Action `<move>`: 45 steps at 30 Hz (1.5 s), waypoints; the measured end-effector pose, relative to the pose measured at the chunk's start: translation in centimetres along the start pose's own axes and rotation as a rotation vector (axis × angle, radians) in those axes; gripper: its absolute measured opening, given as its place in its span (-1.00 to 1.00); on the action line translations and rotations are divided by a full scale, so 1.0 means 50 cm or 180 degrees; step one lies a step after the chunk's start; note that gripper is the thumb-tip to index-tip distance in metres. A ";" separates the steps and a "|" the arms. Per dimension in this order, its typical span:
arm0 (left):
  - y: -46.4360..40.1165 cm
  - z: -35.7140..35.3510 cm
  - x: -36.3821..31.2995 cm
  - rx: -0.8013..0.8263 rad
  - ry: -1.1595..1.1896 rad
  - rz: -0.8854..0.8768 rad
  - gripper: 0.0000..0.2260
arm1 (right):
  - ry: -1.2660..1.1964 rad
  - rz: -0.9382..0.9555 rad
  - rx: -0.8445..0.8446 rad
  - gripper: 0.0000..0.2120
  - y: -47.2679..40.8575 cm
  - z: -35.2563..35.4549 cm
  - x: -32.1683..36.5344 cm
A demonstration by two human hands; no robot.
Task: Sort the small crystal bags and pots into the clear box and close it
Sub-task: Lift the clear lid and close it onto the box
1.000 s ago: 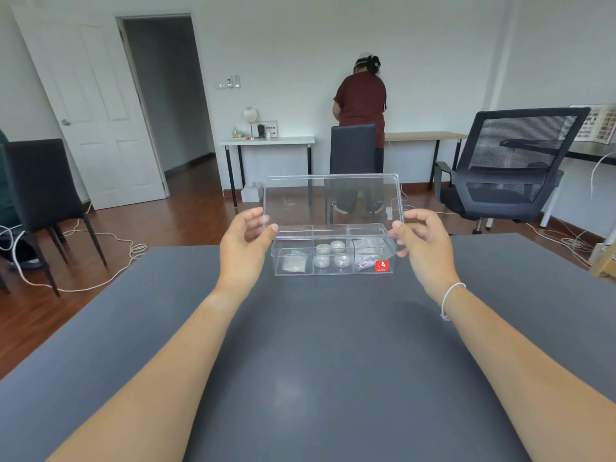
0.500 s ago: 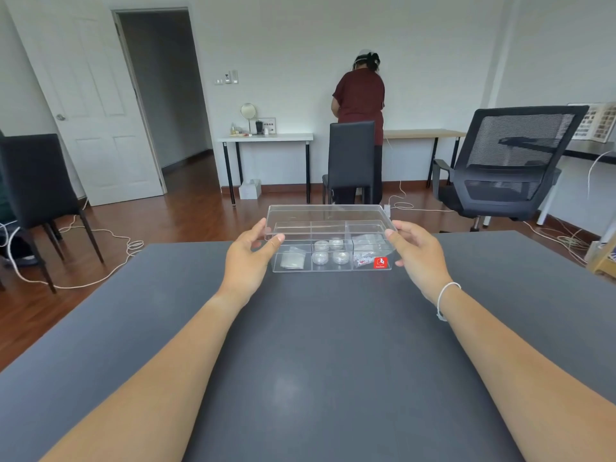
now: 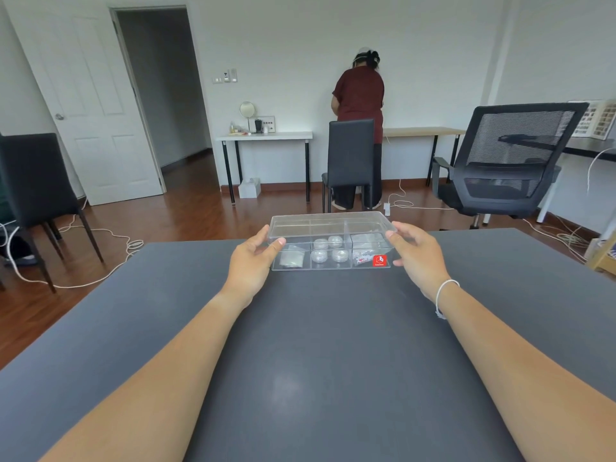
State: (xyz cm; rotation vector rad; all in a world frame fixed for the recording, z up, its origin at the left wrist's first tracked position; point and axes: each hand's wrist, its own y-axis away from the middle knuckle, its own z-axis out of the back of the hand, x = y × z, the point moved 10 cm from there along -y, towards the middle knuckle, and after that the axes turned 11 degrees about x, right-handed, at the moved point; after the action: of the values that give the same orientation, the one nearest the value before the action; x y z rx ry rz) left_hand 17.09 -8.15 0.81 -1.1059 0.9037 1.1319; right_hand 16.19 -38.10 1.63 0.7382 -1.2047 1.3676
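Observation:
The clear box (image 3: 333, 265) stands at the far edge of the grey table (image 3: 316, 345), with a red sticker at its front right. Its clear lid (image 3: 328, 223) lies nearly flat over the box, front edge low. Inside, a small crystal bag (image 3: 291, 258) lies in the left compartment, several small round pots (image 3: 328, 250) fill the middle one, and more bags (image 3: 365, 251) lie on the right. My left hand (image 3: 251, 261) pinches the lid's left front corner. My right hand (image 3: 415, 255) pinches the lid's right front corner.
A person in a dark red top (image 3: 360, 128) stands with their back turned at a far desk. A black chair (image 3: 350, 161) stands beyond the table, a mesh office chair (image 3: 506, 161) at the right, another black chair (image 3: 33, 191) at the left. White cables (image 3: 110, 235) trail on the wooden floor.
The lid stood upright a second ago. Both hands have swung it down towards me, and it now lies almost flat over the box.

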 end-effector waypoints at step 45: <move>-0.003 -0.001 -0.005 -0.0060 0.0095 0.0035 -0.50 | -0.0012 -0.0206 -0.0143 -0.65 0.007 0.002 -0.010</move>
State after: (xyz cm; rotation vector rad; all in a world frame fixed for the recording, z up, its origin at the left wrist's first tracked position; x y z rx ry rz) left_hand 17.18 -8.23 1.05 -1.1371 0.9248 1.1376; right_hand 15.95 -38.29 1.12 0.7420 -1.2007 1.2825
